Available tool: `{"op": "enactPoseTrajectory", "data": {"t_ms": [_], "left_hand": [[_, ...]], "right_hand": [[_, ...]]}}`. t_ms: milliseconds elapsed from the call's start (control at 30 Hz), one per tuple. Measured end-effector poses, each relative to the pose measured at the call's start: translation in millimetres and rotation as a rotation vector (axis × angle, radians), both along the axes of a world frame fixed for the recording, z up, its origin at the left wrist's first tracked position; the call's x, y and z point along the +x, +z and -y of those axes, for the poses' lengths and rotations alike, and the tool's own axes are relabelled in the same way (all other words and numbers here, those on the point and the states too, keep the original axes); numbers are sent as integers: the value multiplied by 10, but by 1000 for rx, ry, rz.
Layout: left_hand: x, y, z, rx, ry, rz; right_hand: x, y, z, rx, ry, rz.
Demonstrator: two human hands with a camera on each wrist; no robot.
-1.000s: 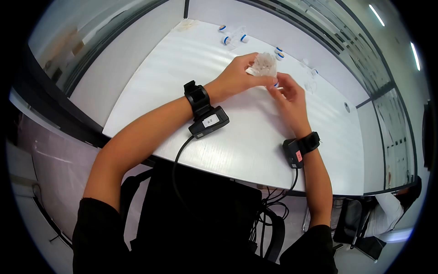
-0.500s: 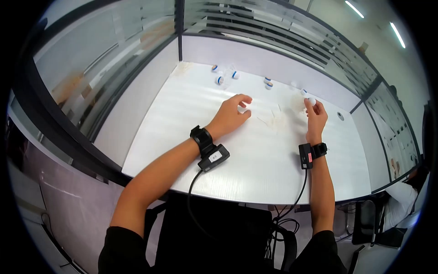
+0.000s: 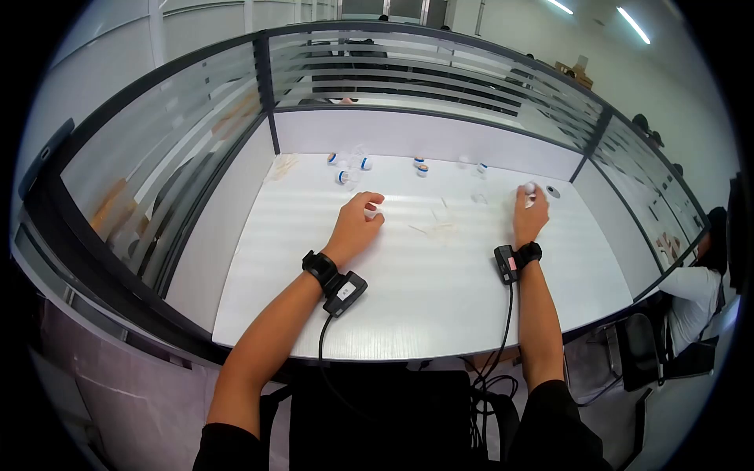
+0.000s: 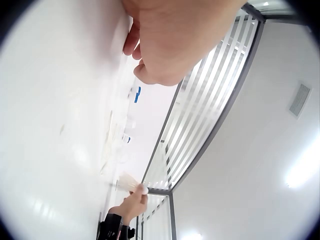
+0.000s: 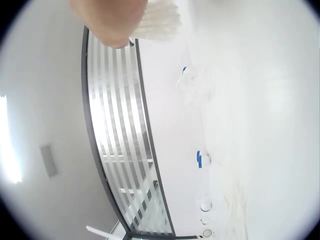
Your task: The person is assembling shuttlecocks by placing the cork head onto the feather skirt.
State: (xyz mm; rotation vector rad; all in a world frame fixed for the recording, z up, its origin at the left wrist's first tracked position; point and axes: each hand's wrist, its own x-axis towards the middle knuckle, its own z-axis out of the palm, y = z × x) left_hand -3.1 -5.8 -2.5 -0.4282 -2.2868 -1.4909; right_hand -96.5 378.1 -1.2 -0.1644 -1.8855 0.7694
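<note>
My right hand (image 3: 531, 216) pinches a small white round-topped object (image 3: 529, 188) with thumb and fingers over the right back of the table. In the right wrist view a fan of thin pale sticks (image 5: 159, 21), like toothpicks, shows beside that hand's fingers. My left hand (image 3: 355, 228) is over the left middle of the table, fingers loosely bent, and nothing shows in its grasp. Between the hands lie scattered thin pale sticks (image 3: 430, 229). Beyond my left hand are small clear containers with blue-rimmed caps (image 3: 342, 177).
Two more blue-rimmed caps (image 3: 422, 170) are near the back panel (image 3: 377, 135). A clear plastic piece (image 3: 479, 198) and another small blue-rimmed item (image 3: 481, 167) lie left of my right hand. More pale sticks (image 3: 283, 165) are in the back left corner. A round desk hole (image 3: 553, 191) is at the right.
My hands were together around a clear container and have separated. The right hand has moved right with the white round-topped object. Sticks now lie on the table, and the head view has tilted up.
</note>
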Motion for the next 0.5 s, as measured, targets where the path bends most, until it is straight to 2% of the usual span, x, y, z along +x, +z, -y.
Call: {"op": "enactPoseTrajectory", "data": {"t_ms": [100,167,233,367,500], "left_hand": [[-31,8,0,-25,11,38],[27,74,-23,-25,19,118],[31,46,-13,-45,10,68],[56,99,-16,-72,11,135],[33,-16,21,-119,-2,39]], "right_hand": [[29,-23,-17,-51,40,469],[13,-51,-45,-45,107,404],[-14,-97,-89,-54,198,398],[-61,-147,-80,-24,241,381],[19,-119,-12,23,398,343]]}}
